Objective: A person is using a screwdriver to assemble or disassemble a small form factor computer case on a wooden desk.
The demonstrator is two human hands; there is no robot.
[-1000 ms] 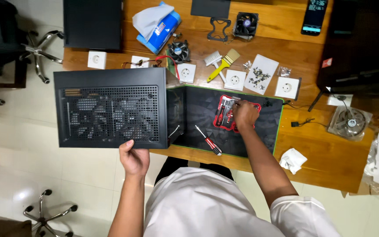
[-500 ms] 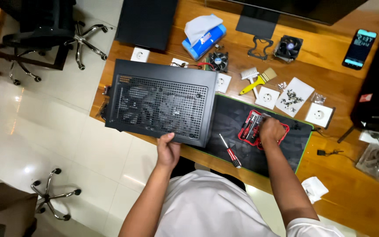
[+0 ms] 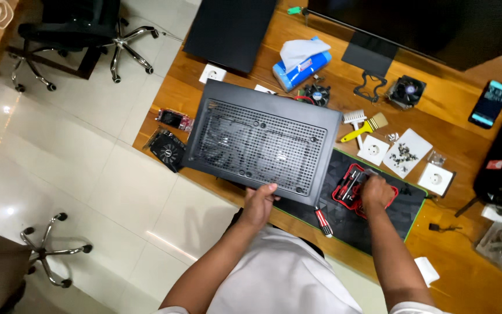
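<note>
Black mesh panel (image 3: 261, 143) in left hand (image 3: 258, 204), right hand (image 3: 376, 193) on red tool case (image 3: 350, 185)

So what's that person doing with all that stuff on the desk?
The person's left hand grips the near edge of a big black perforated panel lying on the wooden desk. Their right hand reaches into a red tool kit on a dark mat. A red-handled screwdriver lies nearby.

**Lighting and image quality, head view**

Bright, even indoor light is falling from above. Glare patches are shining on the pale floor tiles (image 3: 88, 192) left of the wooden desk (image 3: 448, 104). Shadows are staying soft; focus is holding sharp throughout.
</note>
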